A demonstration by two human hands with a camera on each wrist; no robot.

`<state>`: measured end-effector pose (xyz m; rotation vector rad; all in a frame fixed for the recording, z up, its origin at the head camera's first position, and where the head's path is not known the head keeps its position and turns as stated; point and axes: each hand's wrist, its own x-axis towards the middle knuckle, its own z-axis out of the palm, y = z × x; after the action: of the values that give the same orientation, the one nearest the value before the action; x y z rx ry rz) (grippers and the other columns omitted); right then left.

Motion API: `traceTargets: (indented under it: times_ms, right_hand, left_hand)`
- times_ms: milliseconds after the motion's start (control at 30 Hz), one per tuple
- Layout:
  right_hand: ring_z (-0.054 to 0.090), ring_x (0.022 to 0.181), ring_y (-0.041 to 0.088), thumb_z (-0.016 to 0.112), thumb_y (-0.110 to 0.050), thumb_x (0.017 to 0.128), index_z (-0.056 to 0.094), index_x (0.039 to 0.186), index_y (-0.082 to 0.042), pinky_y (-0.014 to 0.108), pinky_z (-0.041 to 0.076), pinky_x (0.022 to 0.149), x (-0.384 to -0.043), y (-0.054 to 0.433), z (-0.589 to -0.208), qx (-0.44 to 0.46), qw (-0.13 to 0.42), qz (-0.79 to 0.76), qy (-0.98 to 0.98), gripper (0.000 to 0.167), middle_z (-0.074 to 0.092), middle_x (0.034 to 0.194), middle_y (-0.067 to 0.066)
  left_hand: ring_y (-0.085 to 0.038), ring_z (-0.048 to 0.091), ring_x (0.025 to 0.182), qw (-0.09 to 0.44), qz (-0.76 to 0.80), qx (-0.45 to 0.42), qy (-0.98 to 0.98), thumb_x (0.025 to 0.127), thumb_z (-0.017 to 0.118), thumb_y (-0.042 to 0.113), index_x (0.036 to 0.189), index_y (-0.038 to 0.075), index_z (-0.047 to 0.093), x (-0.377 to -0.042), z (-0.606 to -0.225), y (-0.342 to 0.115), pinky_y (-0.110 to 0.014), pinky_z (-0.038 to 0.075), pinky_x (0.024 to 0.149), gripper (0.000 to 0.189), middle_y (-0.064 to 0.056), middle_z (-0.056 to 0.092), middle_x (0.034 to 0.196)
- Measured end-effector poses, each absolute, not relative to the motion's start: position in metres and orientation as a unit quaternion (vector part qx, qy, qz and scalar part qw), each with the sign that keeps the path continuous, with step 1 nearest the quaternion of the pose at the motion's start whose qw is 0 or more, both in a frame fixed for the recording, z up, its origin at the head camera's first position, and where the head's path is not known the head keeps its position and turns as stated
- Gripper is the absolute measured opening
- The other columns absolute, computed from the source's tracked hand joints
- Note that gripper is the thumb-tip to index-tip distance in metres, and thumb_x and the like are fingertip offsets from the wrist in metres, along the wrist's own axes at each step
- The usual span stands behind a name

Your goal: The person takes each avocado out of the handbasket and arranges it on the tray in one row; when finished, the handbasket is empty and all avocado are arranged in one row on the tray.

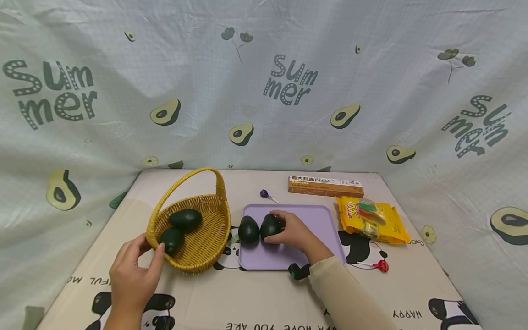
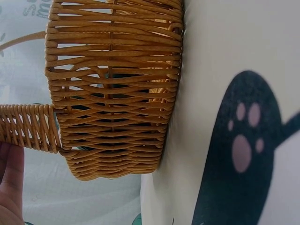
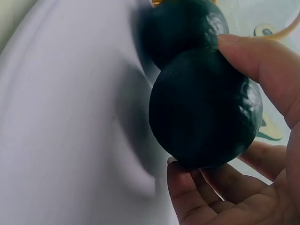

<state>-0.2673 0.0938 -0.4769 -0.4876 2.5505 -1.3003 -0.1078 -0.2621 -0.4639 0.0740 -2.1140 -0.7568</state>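
Note:
My left hand [image 1: 134, 272] holds the yellow wicker basket [image 1: 211, 229] at the near foot of its arched handle [image 2: 28, 125]. Two dark green avocados lie inside the basket, one avocado [image 1: 186, 220] behind the other avocado [image 1: 172, 240]. On the lilac tray [image 1: 315, 217], my right hand [image 1: 296, 233] pinches an avocado [image 3: 204, 110] between thumb and fingers. A second avocado [image 1: 249, 230] is on the tray's left side, right beside the gripped one. In the right wrist view the held avocado overlaps it.
Behind the tray are a purple lollipop [image 1: 265, 194] and a brown pasta box [image 1: 326, 186]. A yellow snack packet [image 1: 373, 220] lies to the tray's right, with a red lollipop [image 1: 382, 265] nearer me. A printed curtain [image 1: 264, 151] hangs behind the table.

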Motion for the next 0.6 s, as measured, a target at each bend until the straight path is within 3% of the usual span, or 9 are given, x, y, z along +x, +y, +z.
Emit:
traceTargets:
  times_ms: [167, 600]
  right_hand:
    - [0.063, 0.119, 0.028, 0.095, -0.029, 0.070, 0.054, 0.147, -0.008, 0.050, 0.051, 0.107, -0.2681, 0.0937, -0.4796, -0.170, 0.115, -0.426, 0.881, 0.089, 0.065, 0.134, 0.012]
    - [0.061, 0.123, 0.028, 0.094, -0.033, 0.071, 0.055, 0.147, -0.011, 0.050, 0.049, 0.110, -0.2710, 0.0934, -0.4801, -0.171, 0.118, -0.414, 0.886, 0.088, 0.065, 0.136, 0.011]
  left_hand:
    - [-0.033, 0.066, 0.092, 0.437, -0.305, 0.024, -0.846, 0.082, 0.082, 0.004, 0.119, -0.008, 0.067, -0.1084, -0.4646, -0.2627, 0.006, 0.037, 0.094, 0.042, -0.019, 0.068, 0.100]
    - [-0.032, 0.066, 0.094, 0.432, -0.303, 0.029, -0.849, 0.082, 0.082, 0.002, 0.120, -0.008, 0.066, -0.1085, -0.4644, -0.2625, 0.006, 0.037, 0.094, 0.042, -0.017, 0.067, 0.101]
